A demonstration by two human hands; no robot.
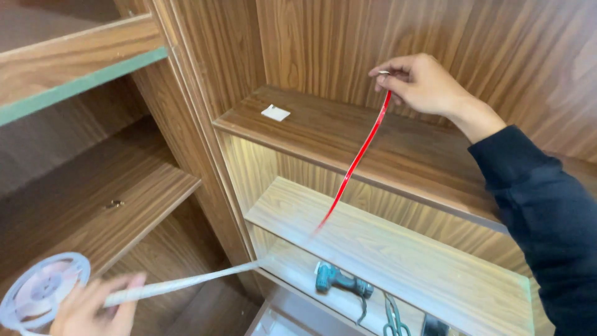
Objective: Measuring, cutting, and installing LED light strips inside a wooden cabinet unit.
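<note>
Inside a wooden cabinet [323,43], lit shelves [398,249] frame the work. A thin white strip [186,283] runs from a reel [37,292] at the left hand [93,308], whose fingers close around it, towards the lower shelf. The right hand [423,84] pinches a red backing ribbon [356,162] above the upper shelf. Both look light, limp and likely to kink, best held by the edges. A drill [342,281] and scissors [393,318] lie below.
</note>
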